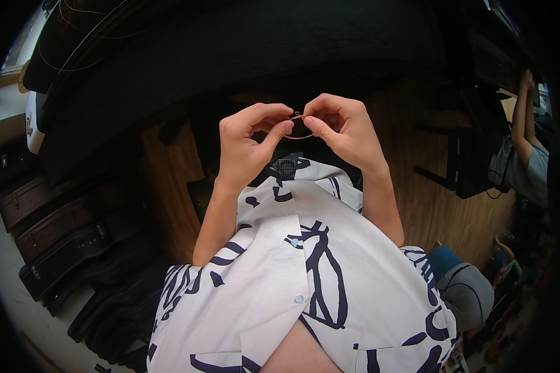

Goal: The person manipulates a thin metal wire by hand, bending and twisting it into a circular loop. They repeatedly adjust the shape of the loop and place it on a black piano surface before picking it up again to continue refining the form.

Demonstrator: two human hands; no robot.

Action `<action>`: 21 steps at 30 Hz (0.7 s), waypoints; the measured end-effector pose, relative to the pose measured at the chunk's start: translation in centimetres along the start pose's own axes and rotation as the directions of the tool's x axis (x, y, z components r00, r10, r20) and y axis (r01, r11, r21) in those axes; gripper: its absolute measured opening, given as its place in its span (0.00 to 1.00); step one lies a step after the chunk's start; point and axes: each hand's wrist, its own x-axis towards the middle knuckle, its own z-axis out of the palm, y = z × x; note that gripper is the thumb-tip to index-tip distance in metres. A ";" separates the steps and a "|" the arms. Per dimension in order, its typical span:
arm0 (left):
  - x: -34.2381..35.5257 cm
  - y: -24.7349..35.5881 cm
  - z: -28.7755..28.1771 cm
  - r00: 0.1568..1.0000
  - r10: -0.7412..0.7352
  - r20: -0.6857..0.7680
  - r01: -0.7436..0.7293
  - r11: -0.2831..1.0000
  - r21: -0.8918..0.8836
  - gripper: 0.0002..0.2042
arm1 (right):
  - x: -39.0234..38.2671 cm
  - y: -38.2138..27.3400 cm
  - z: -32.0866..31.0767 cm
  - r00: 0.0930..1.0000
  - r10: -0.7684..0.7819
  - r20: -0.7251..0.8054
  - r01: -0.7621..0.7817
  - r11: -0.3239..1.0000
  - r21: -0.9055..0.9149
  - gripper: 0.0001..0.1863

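A thin copper-brown string or wire is held up between my two hands, in front of my chest. My left hand pinches one side of it between thumb and forefinger. Opposite, my right hand pinches the other side the same way, with the fingertips a small gap apart. A little loop stands up between the fingertips, and a wider curve of the strand sags below them. Whether it is wire or cord I cannot tell.
A wide black surface lies beyond my hands. Several dark cases line the left side. A small black grilled device sits just below my hands. At the right are a black stand or seat and other people on the wooden floor.
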 end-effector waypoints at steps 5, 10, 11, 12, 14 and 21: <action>0.2 0.1 -0.2 0.998 0.063 0.028 -0.064 0.997 0.051 0.06 | 0.0 0.0 -0.1 1.000 0.003 -0.003 -0.003 1.000 0.001 0.06; 0.4 0.6 -0.1 0.980 0.197 0.035 -0.200 0.960 0.197 0.06 | -0.2 -0.1 0.0 1.000 -0.008 0.010 0.008 0.999 0.036 0.06; 0.3 0.6 -0.1 0.975 0.217 0.040 -0.220 0.949 0.226 0.07 | -0.2 -0.2 -0.1 1.000 0.003 0.016 -0.004 1.000 0.030 0.06; 0.3 0.6 -0.1 0.970 0.237 0.045 -0.241 0.937 0.254 0.07 | -0.2 -0.4 -0.1 1.000 0.012 0.023 -0.013 0.999 0.030 0.06; 0.3 0.7 -0.1 0.957 0.286 0.059 -0.290 0.911 0.295 0.08 | -0.3 -0.8 -0.2 0.999 0.031 0.038 -0.032 0.999 0.028 0.05; 0.5 1.3 0.1 0.937 0.340 0.083 -0.347 0.870 0.351 0.09 | -0.5 -1.0 0.2 0.996 0.084 0.020 -0.085 0.991 0.102 0.04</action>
